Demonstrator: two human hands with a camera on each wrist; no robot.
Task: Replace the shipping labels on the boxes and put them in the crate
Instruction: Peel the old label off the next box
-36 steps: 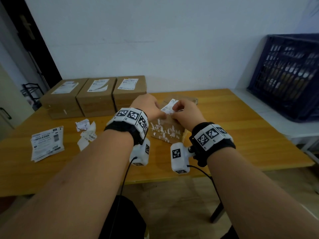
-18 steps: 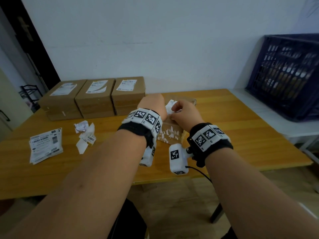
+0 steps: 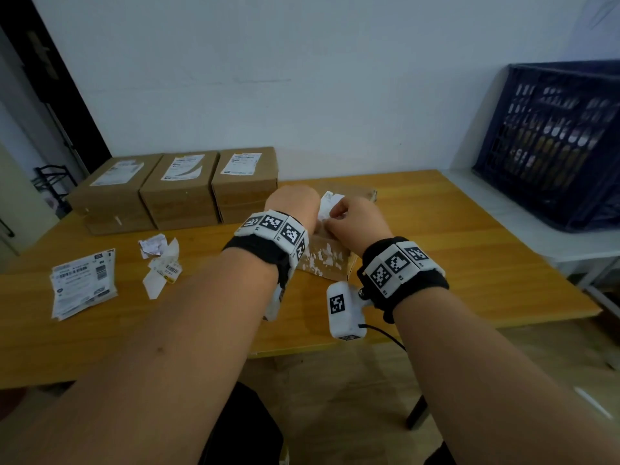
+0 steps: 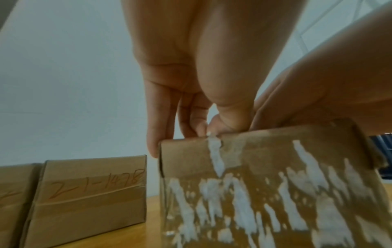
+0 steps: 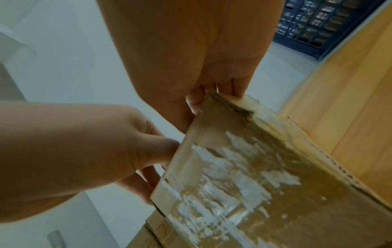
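Note:
A brown cardboard box (image 3: 330, 260) smeared with white label residue stands tilted on the wooden table (image 3: 453, 263). My left hand (image 3: 293, 204) grips its top left edge, thumb on the front face (image 4: 224, 122) and fingers behind. My right hand (image 3: 349, 218) pinches a torn white strip of the old label (image 3: 330, 203) at the box top. The right wrist view shows the right hand's fingertips (image 5: 197, 99) at the box's (image 5: 244, 167) top corner. A dark blue crate (image 3: 553, 142) stands at the right.
Three labelled cardboard boxes (image 3: 181, 186) sit in a row at the back left. A stack of fresh labels (image 3: 84, 283) lies at the table's left, with crumpled label scraps (image 3: 161, 260) beside it. The crate rests on a white side surface (image 3: 536, 226).
My left forearm has swung right and closer to the box, covering more of its front. The right hand still holds the label strip in about the same place.

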